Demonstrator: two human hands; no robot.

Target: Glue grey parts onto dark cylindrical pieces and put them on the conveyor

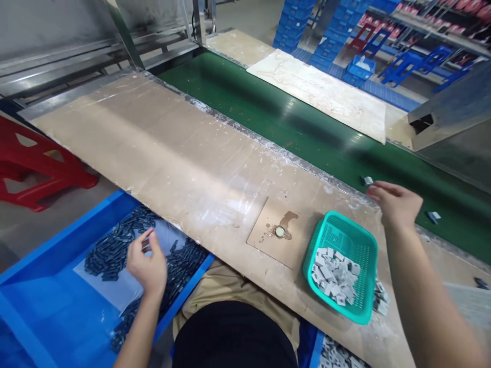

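Observation:
My left hand (148,260) is above a blue bin (42,301), its thumb and fingers curled close together; whether a small piece is between them I cannot make out. Under it lie many small dark plastic pieces (111,250), partly on white sheets. At the near edge of the green conveyor belt (245,107), my right hand (401,204) is pinched at the fingertips, with a small white-and-dark plastic part (367,180) right at them. A similar part (433,217) rests on the belt to the right. Below my right hand stands a green basket (374,255) of white pieces (335,276).
A cardboard square (264,225) with a wet stain and a small round cap (280,232) lies left of the basket. More white pieces (381,299) are beside the basket. A red stool (46,163) stands left. Blue crates (295,20) are stacked beyond the belt.

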